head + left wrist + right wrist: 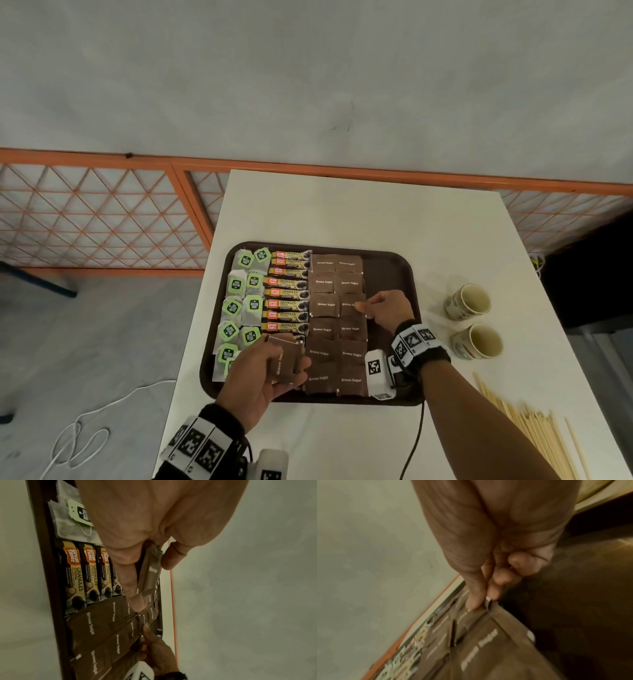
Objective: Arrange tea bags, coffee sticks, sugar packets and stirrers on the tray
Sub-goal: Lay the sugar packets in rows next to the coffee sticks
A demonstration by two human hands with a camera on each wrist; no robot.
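A dark brown tray (390,270) lies on the white table. It carries green-tagged tea bags (236,284) at the left, coffee sticks (287,293) in the middle and two columns of brown sugar packets (323,329) to the right. My left hand (263,373) hovers over the tray's near left part and grips a small stack of brown sugar packets (286,359) (150,572) between thumb and fingers. My right hand (383,310) pinches the edge of a brown sugar packet (349,305) (481,615) in the right column. Wooden stirrers (527,421) lie on the table at the near right.
Two paper cups (467,301) (478,341) lie on their sides right of the tray. A black cable (414,442) runs off the table's near edge. The tray's right strip (387,274) is bare. An orange lattice fence (102,212) stands behind the table.
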